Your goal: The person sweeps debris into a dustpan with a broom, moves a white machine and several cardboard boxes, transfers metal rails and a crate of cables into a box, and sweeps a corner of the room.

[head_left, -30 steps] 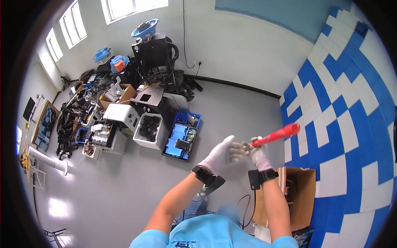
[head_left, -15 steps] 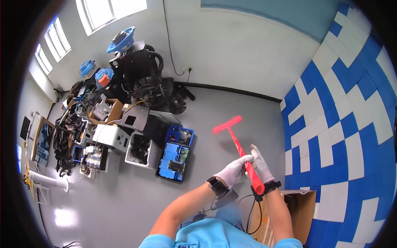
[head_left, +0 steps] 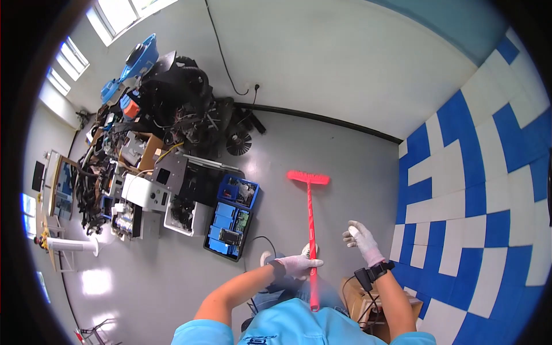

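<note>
Left hand (head_left: 300,264) it is, closed round the red broom (head_left: 312,230) low on its handle, clearly the nearer one! Right hand (head_left: 363,240) stands apart to the right, fingers loosely spread, nothing seen in them; and that long handle points almost straight away from the blue shirt (head_left: 339,325), brush head (head_left: 309,177) far out ahead of both hands

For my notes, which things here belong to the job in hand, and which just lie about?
In use:
- red long-handled broom
- white-gloved left hand, gripping it
- white-gloved right hand, empty

Lying about:
- rectangular white bin
- black round disc
</note>
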